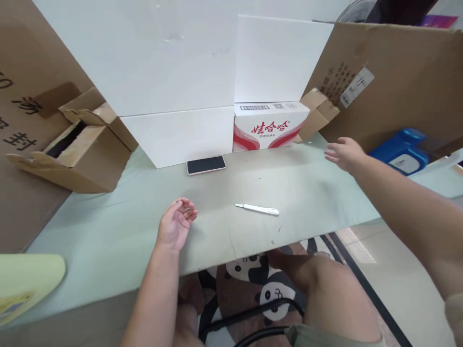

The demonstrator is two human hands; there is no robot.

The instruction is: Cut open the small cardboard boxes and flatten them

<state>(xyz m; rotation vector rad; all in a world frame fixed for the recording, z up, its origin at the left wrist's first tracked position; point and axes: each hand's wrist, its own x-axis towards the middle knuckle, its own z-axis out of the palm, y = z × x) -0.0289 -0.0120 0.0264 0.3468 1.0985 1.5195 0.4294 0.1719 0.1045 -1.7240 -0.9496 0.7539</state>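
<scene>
My left hand [177, 222] is raised palm up at the left of the table, its fingers loosely curled and nothing in them. Out to the right, my right hand [344, 153] hovers over the table with its fingers stretched out, holding nothing. Between the two hands a white scalpel-like knife [257, 209] lies flat, its narrow tip pointing left. Beyond my left hand lies a smartphone [206, 165] with a dark screen and a pale pink edge. Neither hand touches the knife or the phone.
A white and red carton [271, 127] stands at the back against white panels [177, 135]. Brown cardboard boxes [90, 154] flank the table [119, 241]. A blue bottle [401, 150] lies near my right arm, and a yellow-green container [31, 279] sits at the near left.
</scene>
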